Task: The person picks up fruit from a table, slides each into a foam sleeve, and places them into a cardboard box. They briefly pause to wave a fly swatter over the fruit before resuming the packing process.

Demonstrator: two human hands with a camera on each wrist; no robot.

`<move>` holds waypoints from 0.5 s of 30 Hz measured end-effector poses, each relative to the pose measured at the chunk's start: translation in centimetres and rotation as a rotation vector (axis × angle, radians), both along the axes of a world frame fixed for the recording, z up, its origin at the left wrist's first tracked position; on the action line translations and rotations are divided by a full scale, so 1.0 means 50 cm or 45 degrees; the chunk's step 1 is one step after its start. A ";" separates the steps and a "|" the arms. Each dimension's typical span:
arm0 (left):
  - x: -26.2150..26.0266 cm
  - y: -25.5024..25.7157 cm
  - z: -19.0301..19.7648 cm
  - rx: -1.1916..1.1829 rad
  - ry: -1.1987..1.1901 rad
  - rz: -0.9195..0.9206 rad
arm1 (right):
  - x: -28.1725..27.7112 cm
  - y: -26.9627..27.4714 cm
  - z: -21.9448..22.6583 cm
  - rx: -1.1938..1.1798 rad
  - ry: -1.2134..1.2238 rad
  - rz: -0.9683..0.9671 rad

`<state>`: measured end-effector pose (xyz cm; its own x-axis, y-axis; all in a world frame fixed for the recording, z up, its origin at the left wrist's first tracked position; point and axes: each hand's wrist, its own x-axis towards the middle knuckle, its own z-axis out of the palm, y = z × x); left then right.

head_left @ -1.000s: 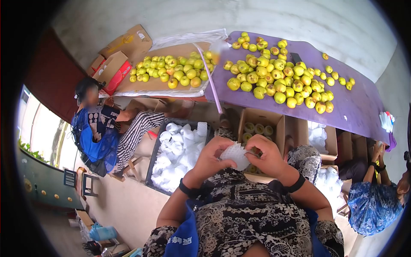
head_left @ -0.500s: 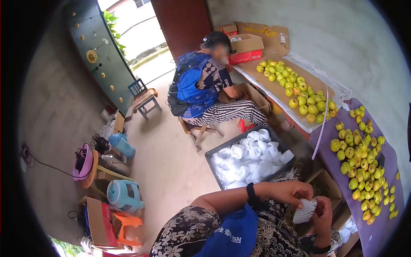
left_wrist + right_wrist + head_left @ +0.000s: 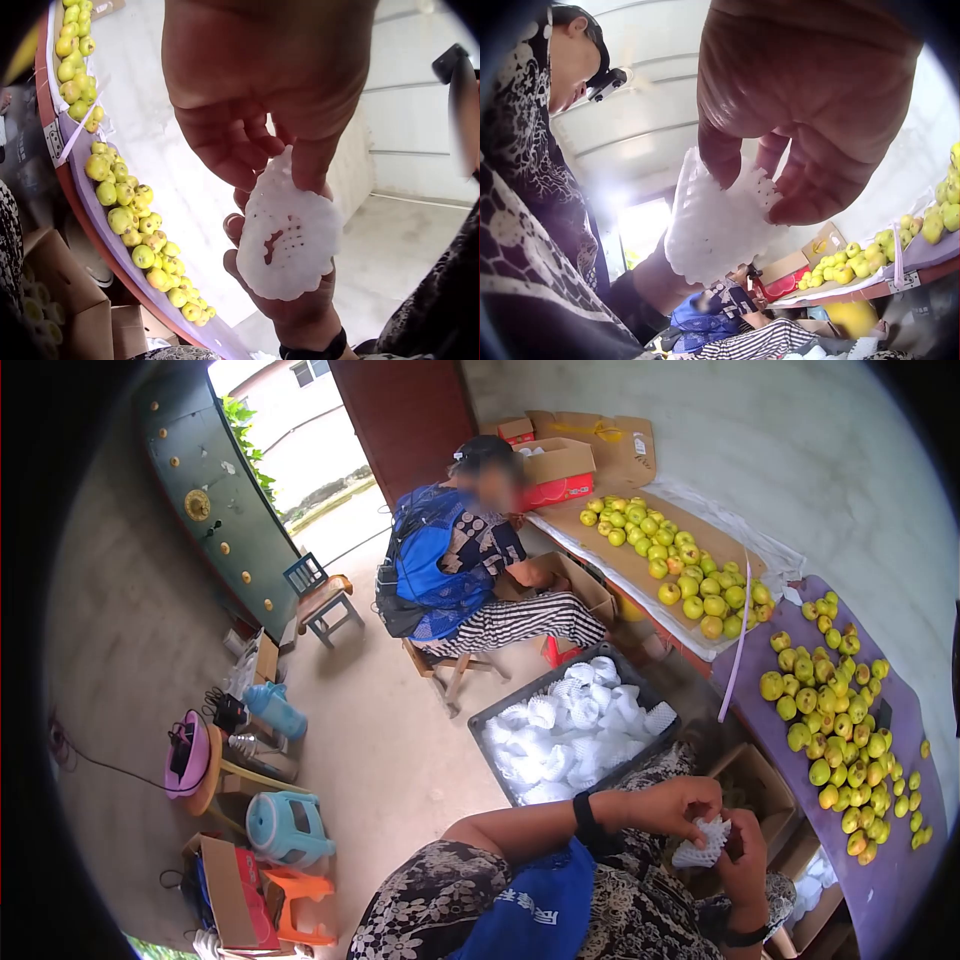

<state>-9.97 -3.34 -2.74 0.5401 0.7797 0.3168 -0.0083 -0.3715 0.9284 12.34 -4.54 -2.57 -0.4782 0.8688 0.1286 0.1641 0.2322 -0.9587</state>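
A white foam fruit net [image 3: 703, 843] is held up over the person's lap, with both hands at it. My left hand [image 3: 680, 806] pinches one edge between thumb and fingers; in the left wrist view, the net's ragged round end with a small torn-looking opening faces the camera. From the other side my right hand [image 3: 742, 855] pinches the net, its thumb and fingertips at the notched rim in the right wrist view. No fruit shows inside the net. Below the hands, a cardboard box [image 3: 775, 785] stands beside the lap, holding netted fruit in the left wrist view.
A black crate [image 3: 498, 758] heaped with white foam nets [image 3: 575, 725] stands left of the lap. Yellow-green apples [image 3: 835, 710] cover the purple-topped table [image 3: 900, 710] and a cardboard sheet farther back. Another person [image 3: 450, 560] sits beyond the crate. A teal stool [image 3: 290, 828] stands at left.
The head view has swung left, bringing the door and stools into sight, then shifted slightly. Both hands keep hold of the foam net, which has turned and bunched between them.
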 end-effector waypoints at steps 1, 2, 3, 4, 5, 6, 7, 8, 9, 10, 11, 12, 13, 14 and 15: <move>0.000 0.003 -0.004 0.099 -0.019 0.024 | 0.001 -0.002 -0.001 0.000 -0.002 -0.007; 0.001 0.006 -0.007 0.198 -0.039 0.048 | 0.001 -0.002 -0.005 -0.025 0.068 -0.013; 0.001 0.008 -0.009 0.199 -0.040 0.041 | 0.002 -0.004 -0.007 -0.049 0.139 -0.020; 0.002 0.008 -0.009 0.232 -0.058 0.052 | 0.004 -0.007 -0.006 -0.049 0.139 -0.028; 0.003 0.009 -0.009 0.264 -0.077 0.063 | 0.006 -0.010 -0.005 -0.029 0.146 0.004; 0.004 0.008 -0.007 0.263 -0.078 0.056 | 0.007 -0.013 -0.003 -0.010 0.153 0.036; 0.005 0.008 -0.005 0.268 -0.082 0.053 | 0.007 -0.015 0.001 -0.011 0.153 0.030; 0.007 0.007 -0.004 0.274 -0.086 0.051 | 0.007 -0.016 0.007 0.032 0.079 0.043; 0.009 0.006 -0.002 0.274 -0.087 0.046 | 0.007 -0.017 0.011 0.074 0.004 0.057; 0.011 0.004 0.000 0.269 -0.114 0.041 | 0.007 -0.019 0.011 0.074 0.004 0.053; 0.013 0.003 0.001 0.263 -0.141 0.036 | 0.007 -0.020 0.011 0.114 0.009 0.030; 0.014 0.002 0.000 0.262 -0.142 0.032 | 0.007 -0.021 0.009 0.154 0.014 0.007; 0.014 0.002 -0.002 0.230 -0.133 0.032 | 0.009 -0.022 0.006 0.153 0.013 0.003; 0.016 0.001 -0.004 0.198 -0.124 0.032 | 0.013 -0.021 0.000 0.190 -0.009 -0.040; 0.018 0.001 -0.004 0.197 -0.124 0.029 | 0.017 -0.020 -0.004 0.227 -0.031 -0.082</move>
